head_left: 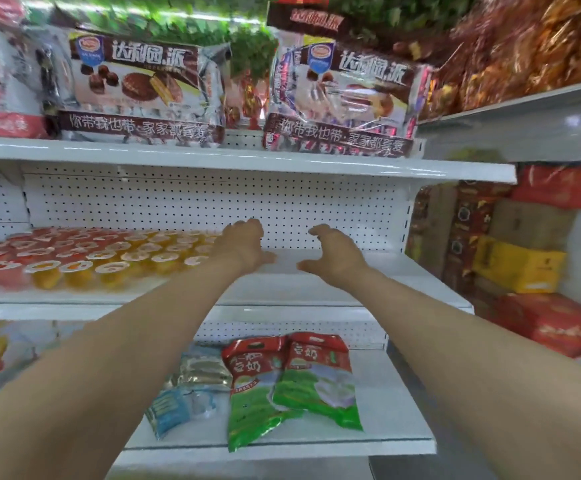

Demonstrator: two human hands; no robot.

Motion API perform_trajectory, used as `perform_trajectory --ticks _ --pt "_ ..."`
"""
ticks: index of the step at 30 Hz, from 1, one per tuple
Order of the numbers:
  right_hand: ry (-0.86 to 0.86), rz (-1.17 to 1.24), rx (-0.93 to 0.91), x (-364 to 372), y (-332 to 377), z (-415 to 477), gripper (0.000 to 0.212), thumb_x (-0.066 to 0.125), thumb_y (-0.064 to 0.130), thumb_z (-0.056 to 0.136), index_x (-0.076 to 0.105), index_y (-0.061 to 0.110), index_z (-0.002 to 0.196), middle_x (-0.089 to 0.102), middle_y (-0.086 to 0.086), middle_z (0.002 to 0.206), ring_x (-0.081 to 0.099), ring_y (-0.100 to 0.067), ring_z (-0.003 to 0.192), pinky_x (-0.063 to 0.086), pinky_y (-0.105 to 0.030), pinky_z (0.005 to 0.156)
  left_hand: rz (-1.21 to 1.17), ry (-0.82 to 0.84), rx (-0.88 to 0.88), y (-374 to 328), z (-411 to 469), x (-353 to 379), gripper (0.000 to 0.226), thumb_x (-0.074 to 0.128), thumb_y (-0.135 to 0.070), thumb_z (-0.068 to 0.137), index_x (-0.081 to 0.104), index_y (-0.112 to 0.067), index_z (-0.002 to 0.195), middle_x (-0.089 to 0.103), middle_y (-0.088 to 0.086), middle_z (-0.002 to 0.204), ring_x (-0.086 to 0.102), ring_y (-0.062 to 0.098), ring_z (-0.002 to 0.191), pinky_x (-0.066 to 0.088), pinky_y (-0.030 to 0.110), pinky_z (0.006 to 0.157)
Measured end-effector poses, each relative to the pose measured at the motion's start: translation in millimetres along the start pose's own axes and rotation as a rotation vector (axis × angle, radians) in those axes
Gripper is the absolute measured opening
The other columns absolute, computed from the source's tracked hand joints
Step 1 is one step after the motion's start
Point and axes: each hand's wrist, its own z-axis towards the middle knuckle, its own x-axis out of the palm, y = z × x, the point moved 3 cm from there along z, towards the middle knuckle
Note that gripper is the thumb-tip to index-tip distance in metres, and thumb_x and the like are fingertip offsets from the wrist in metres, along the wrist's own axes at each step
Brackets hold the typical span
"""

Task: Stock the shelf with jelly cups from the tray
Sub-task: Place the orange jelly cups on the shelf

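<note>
Several jelly cups (109,252), red at the far left and orange toward the middle, stand in rows on the left half of the white middle shelf (368,282). Both my arms reach over that shelf. My left hand (244,245) hovers at the right end of the orange cups, fingers loosely curled, holding nothing that I can see. My right hand (334,254) hangs over the bare right part of the shelf, fingers spread and relaxed, holding nothing. No tray is in view.
The top shelf (247,157) carries large brown snack-pie bags (143,88). On the lower shelf lie green-and-red milk-snack bags (292,382) and blue-silver packs (185,389). Red and yellow cartons (521,265) are stacked to the right of the shelf unit.
</note>
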Motion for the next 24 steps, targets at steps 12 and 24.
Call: perform_trajectory --ticks 12,24 --pt "-0.116 -0.158 0.174 -141 -161 -140 0.055 0.053 0.051 0.094 0.051 0.015 0.136 0.053 -0.011 0.134 0.052 -0.028 0.12 0.044 -0.035 0.092 -0.176 -0.033 0.141 -193 -91 72 0.05 0.048 -0.053 0.096 0.052 -0.012 0.124 0.056 0.009 0.125 0.052 0.029 0.115 0.046 0.045 0.095" --pt "-0.04 -0.197 0.449 -126 -292 -256 0.048 0.064 0.041 0.09 0.059 0.008 0.124 0.061 -0.018 0.121 0.054 -0.035 0.117 0.041 -0.036 0.093 -0.129 0.221 0.199 -268 -146 209 0.048 0.051 -0.052 0.094 0.054 -0.013 0.121 0.056 0.012 0.128 0.053 0.033 0.117 0.046 0.043 0.095"
